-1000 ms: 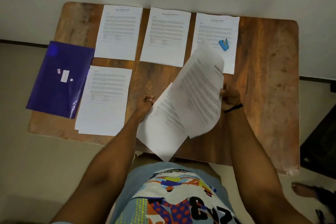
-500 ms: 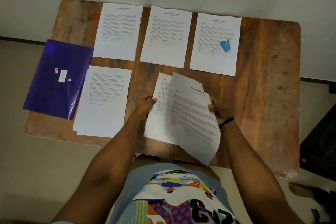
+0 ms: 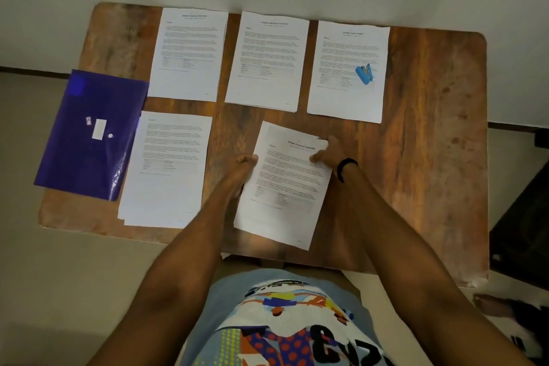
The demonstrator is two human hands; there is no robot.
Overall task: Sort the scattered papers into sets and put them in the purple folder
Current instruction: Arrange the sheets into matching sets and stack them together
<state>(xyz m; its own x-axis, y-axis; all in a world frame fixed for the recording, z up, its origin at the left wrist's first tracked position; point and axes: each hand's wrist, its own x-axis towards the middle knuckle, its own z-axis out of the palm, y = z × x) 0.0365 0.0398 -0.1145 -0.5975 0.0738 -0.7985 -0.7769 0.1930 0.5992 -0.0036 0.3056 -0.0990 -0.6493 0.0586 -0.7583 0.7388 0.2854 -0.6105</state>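
The set (image 3: 282,184) being handled lies tilted on the near middle of the table (image 3: 430,128), its title page on top. The left hand (image 3: 242,165) curls round its left edge. The right hand (image 3: 325,154) pinches the upper right edge, thumb on top. We judge that this grip is for squaring the sheets into one pile.

More piles lie apart from each other, probably to keep the sets unmixed: a back row (image 3: 267,59) of three and a left pile (image 3: 169,169). A stapler (image 3: 364,74) rests on the back right pile, likely ready for binding.

The folder (image 3: 89,134) lies closed at the table's left edge, partly overhanging it. We cannot tell whether anything is inside it. The body print is too blurred to read, the sheets in each pile cannot be counted, and any fingers under the paper are hidden.
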